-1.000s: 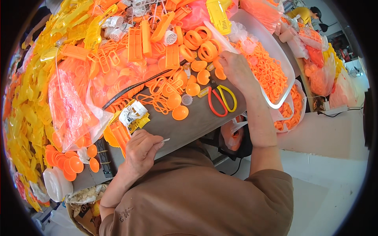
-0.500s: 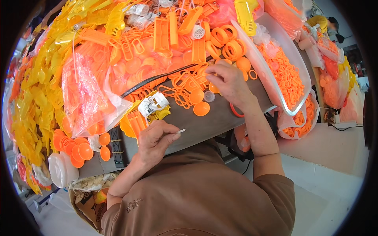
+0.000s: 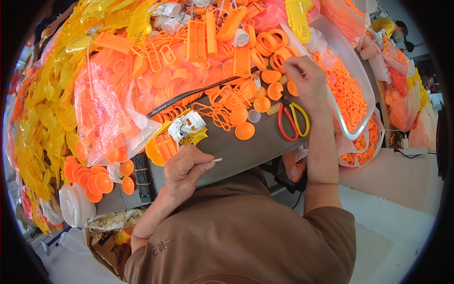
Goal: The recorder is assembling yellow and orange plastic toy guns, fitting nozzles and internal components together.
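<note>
From over here I see the left hand (image 3: 183, 169) pinching a small white strip (image 3: 217, 160) by the worktable (image 3: 231, 154) edge. The right hand (image 3: 308, 81) hangs near orange rings (image 3: 274, 60), beyond the pliers (image 3: 281, 122) (one red handle, one yellow).

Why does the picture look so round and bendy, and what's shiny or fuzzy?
Head view: the fisheye lens bends straight edges and leaves black corners; head view: glare whitens the crinkled clear plastic bag; head view: the distant person in a yellow top looks soft.

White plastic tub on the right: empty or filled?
Filled, at least partly: small orange plastic links lie heaped inside the white plastic tub. How deep they go, I cannot tell.
</note>
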`<state>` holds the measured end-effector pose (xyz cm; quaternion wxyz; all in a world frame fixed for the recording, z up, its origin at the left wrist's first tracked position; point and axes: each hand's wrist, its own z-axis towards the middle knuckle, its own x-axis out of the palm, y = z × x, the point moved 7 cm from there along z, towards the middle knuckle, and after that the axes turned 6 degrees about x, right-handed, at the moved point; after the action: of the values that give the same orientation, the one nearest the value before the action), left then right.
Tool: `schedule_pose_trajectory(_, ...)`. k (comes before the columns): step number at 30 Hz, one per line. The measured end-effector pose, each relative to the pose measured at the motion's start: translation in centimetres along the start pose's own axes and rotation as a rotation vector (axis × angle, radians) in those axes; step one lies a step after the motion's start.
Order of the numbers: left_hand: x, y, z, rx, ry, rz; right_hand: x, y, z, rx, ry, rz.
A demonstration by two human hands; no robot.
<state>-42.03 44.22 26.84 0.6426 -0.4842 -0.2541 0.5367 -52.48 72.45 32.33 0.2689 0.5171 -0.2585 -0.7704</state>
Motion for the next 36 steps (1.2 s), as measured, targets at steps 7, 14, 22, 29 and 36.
schedule_pose_trajectory(7, 0.3, 0.2, 0.1, -0.017, -0.012, 0.024, -0.4, 1.4, -3.3, -0.039, 0.499, -0.053)
schedule_pose_trajectory(14, 0.6, -0.3, 0.6, -0.037, 0.000, 0.065, 6.1, 2.0, -9.0, -0.354, 0.411, -0.245)
schedule_pose_trajectory(22, 0.5, 0.2, 0.5, -0.275, -0.088, -0.177, 5.0, 1.3, -8.9, 0.145, 0.279, 0.633)
schedule_pose_trajectory(29, -0.2, -1.7, 2.2, 0.007, -0.074, 0.022, 11.5, 5.8, -11.7, 0.475, 0.608, 1.471)
schedule_pose_trajectory(36, -1.9, -1.7, 1.1, -0.001, -0.184, 0.065, 12.7, 7.6, -12.0, 0.445, 0.712, 1.492)
